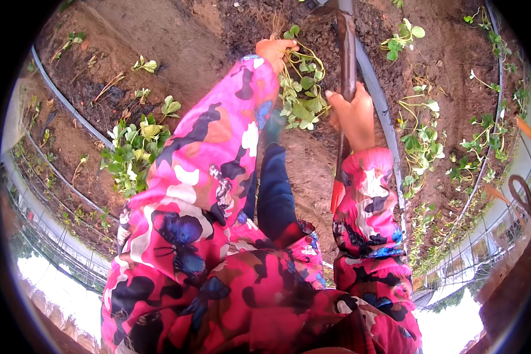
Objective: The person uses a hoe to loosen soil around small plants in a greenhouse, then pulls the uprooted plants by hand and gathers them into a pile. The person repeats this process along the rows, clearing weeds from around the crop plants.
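Observation:
My left hand is closed around a bunch of uprooted leafy seedlings that look like strawberry plants. Their leaves and long pale stems hang toward me, and thin roots stick out past the far side of my fist. My right hand grips the dark handle of a long tool, probably a hoe. Its metal head is partly cut off at the top of the view, over dark soil. The handle's near end runs down beside my right sleeve, where a red part shows.
A flat grey irrigation hose runs just right of the tool; another hose curves along the left. A leafy seedling pile lies left of my sleeve. More seedlings lie on the right. My dark boot leg stands between my arms.

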`<state>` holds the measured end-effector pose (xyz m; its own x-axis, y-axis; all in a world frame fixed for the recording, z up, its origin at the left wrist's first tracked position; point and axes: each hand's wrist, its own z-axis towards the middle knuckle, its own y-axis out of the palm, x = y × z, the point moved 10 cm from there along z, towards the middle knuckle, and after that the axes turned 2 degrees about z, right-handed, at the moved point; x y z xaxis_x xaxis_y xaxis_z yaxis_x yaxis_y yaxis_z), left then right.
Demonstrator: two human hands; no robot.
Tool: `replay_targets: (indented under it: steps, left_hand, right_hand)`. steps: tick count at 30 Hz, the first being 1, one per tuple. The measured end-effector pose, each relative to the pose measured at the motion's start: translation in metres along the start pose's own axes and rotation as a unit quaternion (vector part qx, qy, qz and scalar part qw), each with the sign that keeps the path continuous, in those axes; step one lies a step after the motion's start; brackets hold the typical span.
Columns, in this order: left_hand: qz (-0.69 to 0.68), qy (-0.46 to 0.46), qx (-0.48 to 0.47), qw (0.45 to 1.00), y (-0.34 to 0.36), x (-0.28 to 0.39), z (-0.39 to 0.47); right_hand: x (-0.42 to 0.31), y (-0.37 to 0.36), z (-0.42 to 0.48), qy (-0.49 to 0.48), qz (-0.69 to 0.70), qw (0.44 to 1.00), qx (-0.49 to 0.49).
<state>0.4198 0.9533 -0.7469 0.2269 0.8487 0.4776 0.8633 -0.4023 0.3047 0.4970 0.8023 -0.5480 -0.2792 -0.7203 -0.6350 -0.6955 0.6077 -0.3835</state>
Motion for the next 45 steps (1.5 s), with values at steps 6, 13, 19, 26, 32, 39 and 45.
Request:
replay_targets:
  steps: [6, 13, 19, 26, 32, 39, 45]
  left_hand:
    - [-0.005, -0.018, 0.021, 1.0, 0.008, -0.001, -0.008]
    - [0.006, 0.001, 0.082, 0.997, -0.034, 0.026, -0.046]
    - [0.033, -0.065, 0.065, 0.995, -0.117, 0.017, -0.094]
    - [0.078, -0.016, 0.082, 0.993, -0.156, 0.017, -0.156]
    - [0.135, 0.009, -0.043, 0.99, -0.12, 0.0, -0.166]
    - [0.071, -0.032, -0.006, 0.997, -0.142, -0.009, -0.189]
    - [0.058, -0.048, 0.022, 0.997, -0.184, -0.031, -0.205]
  right_hand:
    - [0.007, 0.022, 0.029, 0.043, 0.041, 0.997, -0.047]
    - [0.034, 0.034, 0.03, 0.037, 0.051, 0.998, -0.008]
    - [0.009, -0.005, -0.006, 0.01, 0.174, 0.985, -0.002]
    - [0.02, -0.04, -0.069, -0.031, 0.209, 0.974, 0.078]
    - [0.061, -0.051, -0.083, 0.008, 0.148, 0.983, 0.111]
    - [0.07, -0.034, -0.086, -0.034, 0.125, 0.986, 0.108]
    - [-0.028, -0.003, -0.045, -0.135, 0.137, 0.979, 0.063]
